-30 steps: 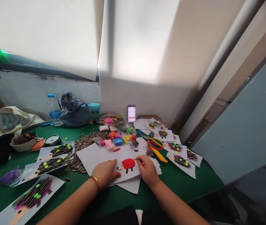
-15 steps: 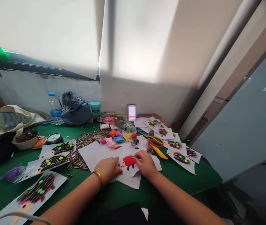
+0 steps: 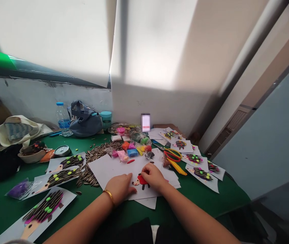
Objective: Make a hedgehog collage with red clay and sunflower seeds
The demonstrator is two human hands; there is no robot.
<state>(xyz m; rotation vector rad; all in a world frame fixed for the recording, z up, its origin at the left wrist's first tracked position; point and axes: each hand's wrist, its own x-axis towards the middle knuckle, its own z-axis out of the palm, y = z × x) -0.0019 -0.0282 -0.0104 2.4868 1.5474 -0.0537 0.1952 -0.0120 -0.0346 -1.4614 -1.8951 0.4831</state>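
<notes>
Right hand (image 3: 154, 179) over the red clay hedgehog body (image 3: 141, 181): thumb and index fingertips pinched together at its upper edge, other fingers curled. Can't tell what, if anything, sits between the tips.

Left hand (image 3: 119, 185), gold bangle (image 3: 109, 197) at the wrist, lies palm-down, fingers extended, thumb apart, on the white paper sheet just left of the hedgehog's peach-coloured face (image 3: 135, 182). Not gripping anything visible.

Hedgehog is flat on the white paper sheet (image 3: 144, 194), between the hands, nose to the left, dark feet toward the wearer; right hand hides part of the body. Thin red clay sliver (image 3: 131, 161) on paper beyond the hands.

Around it: heap of striped sunflower seeds (image 3: 90, 177) left of the papers, coloured clay packets (image 3: 132, 153) beyond, red-and-yellow-handled scissors (image 3: 173, 155) and yellow cutter (image 3: 178, 168) to the right. Seed-spined hedgehog pictures on both sides, nearest-left one (image 3: 30, 229) closest to the wearer. All on a dark green table (image 3: 197, 203).
</notes>
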